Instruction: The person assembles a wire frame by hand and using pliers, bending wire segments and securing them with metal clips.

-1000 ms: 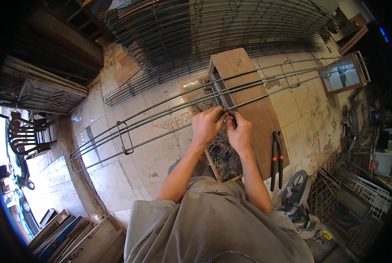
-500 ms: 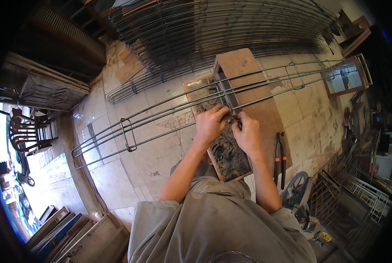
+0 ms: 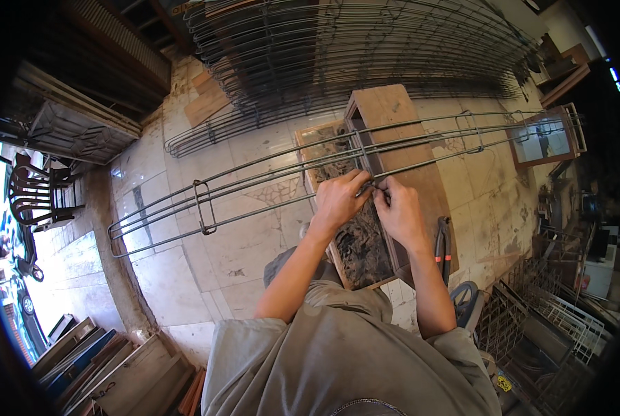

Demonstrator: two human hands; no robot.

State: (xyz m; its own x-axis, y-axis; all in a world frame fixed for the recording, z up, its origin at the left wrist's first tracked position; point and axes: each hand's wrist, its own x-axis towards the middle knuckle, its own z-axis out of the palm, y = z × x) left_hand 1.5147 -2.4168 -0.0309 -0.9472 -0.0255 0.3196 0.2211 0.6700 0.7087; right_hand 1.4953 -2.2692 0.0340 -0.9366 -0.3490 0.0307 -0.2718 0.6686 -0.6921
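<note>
Both the left hand (image 3: 339,201) and the right hand (image 3: 400,213) pinch, fingers pressed together, the long grey steel-rod cage (image 3: 268,173). The cage lies across a brown wooden bench (image 3: 400,118).

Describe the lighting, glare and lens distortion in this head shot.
Head view: fisheye bends the long rebar cage into an arc; a black vignette rings the frame; daylight blows out at the doorway on the left; both hands, left hand and right hand, are evenly lit and sharp.

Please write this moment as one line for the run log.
left hand: pinching rebar cage | right hand: same spot | support: wooden bench | pliers: on bench
</note>
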